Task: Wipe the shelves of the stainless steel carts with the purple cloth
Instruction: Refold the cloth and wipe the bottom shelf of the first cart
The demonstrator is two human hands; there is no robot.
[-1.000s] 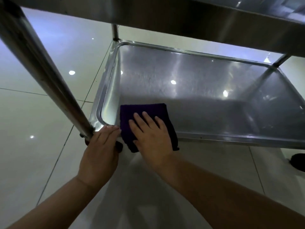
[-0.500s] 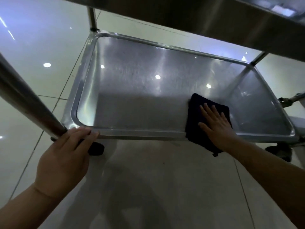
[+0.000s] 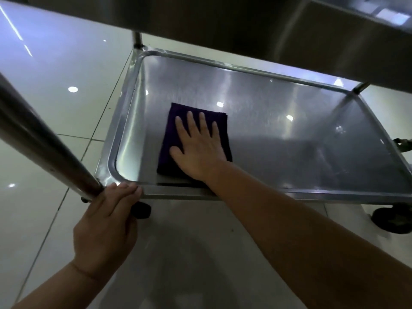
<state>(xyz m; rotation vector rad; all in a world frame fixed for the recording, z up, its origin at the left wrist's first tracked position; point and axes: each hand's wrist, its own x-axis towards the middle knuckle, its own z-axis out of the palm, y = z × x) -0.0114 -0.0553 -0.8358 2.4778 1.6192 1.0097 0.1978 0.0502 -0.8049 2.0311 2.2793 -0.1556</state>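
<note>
Cart post (image 3: 44, 150) slanting down at left. Left hand (image 3: 107, 228) at the near-left corner of the bottom shelf (image 3: 289, 139), fingers (image 3: 124, 190) curled over its rim. Purple cloth (image 3: 176, 139) folded, flat on the shelf's left half. Right hand (image 3: 198, 148) pressing it, fingers straight and spread. Caster (image 3: 392, 219) at far right.
</note>
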